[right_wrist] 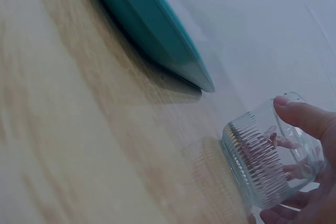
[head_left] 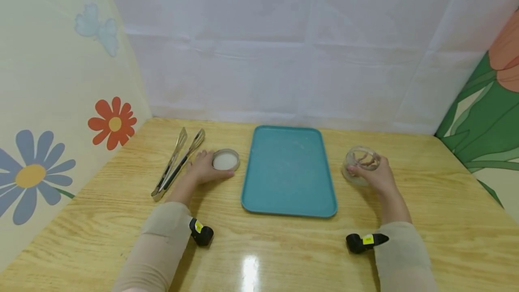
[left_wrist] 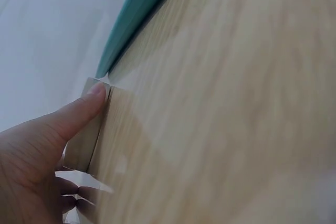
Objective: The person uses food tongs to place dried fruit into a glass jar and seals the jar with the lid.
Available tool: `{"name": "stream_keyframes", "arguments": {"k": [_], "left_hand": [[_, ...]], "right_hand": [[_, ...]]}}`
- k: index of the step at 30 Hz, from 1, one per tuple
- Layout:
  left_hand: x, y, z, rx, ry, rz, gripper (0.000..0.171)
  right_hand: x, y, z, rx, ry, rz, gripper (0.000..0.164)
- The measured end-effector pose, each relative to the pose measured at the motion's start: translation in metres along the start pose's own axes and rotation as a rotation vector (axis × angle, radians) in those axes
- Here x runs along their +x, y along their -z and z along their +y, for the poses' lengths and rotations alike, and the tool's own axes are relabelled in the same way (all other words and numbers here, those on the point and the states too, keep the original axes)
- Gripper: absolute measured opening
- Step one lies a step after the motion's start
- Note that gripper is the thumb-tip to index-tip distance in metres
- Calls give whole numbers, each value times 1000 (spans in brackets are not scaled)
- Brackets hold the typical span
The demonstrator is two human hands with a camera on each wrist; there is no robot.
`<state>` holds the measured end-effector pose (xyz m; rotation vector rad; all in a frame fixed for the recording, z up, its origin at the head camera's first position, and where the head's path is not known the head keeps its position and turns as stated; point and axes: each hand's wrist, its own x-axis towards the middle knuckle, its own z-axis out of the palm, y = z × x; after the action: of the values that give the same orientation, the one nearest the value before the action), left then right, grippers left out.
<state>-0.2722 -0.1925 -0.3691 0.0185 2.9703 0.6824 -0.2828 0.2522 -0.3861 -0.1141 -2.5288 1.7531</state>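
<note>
On the left of the table, my left hand (head_left: 201, 169) holds a round lid (head_left: 225, 161) by its rim; the pale inner face points up and the lid sits flat on the wood. The left wrist view shows the thumb pressed along the lid's smooth side (left_wrist: 84, 142), with other fingers beyond it. Over on the right, my right hand (head_left: 380, 175) grips an uncovered clear glass jar (head_left: 349, 175), thumb near the rim and fingers behind. Vertical ribs line the jar's wall (right_wrist: 254, 156) in the right wrist view, and some small reddish-brown pieces show through the glass.
A blue rectangular tray (head_left: 289, 172) lies between the two hands. Metal tongs with black grips (head_left: 177, 177) rest left of the left hand. White cloth (head_left: 279, 44) hangs behind the table (head_left: 292, 251), and flower-patterned panels stand at both sides.
</note>
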Motion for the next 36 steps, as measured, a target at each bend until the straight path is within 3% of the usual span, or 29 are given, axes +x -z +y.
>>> {"name": "stream_keyframes", "arguments": {"k": [4,6,18,26,36], "left_hand": [[0,-1,-1,4,-13,28,99],[0,-2,-1,1,-24,44,97],[-4,0,-4,-38,-35,88,98],[-6,1,-2,-50,-32,105,97],[-7,5,-3,-156,-41,131,93]], "right_hand": [[-15,0,-21,9,-26,-12,99],[-15,-1,-22,13,-27,-11,100],[8,2,12,27,7,16,114],[10,1,12,14,17,49,99],[10,-3,-2,-11,79,36,106]]}}
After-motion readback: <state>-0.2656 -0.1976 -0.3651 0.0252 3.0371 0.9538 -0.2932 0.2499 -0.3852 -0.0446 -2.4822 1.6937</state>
